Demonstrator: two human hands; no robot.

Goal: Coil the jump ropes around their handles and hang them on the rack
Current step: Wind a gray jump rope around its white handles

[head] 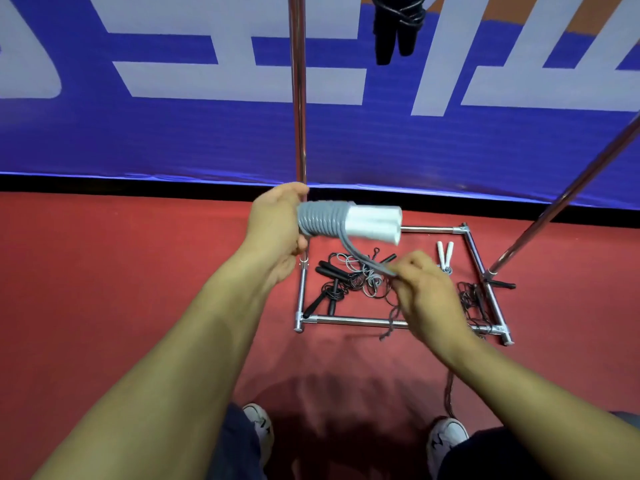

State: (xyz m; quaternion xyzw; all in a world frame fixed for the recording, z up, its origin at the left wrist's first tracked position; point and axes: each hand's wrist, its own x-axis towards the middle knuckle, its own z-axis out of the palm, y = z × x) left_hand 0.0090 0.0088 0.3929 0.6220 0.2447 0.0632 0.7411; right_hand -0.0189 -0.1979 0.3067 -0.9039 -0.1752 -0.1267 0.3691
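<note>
- Head view: my left hand (277,230) grips the white handles (375,223), grey rope (320,220) already coiled round them.
- My right hand (424,289) pinches the loose tail, so I judge this coil nearly finished.
- One black rope (398,26) hangs on the rack (298,98); several lie tangled on the floor (121,271).
- Open room lies between the rack's poles.

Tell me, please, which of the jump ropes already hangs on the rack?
The black jump rope at the top of the view, coiled and hanging from above. The grey rope with white handles is in the hands, and the others lie loose on the floor.
</note>
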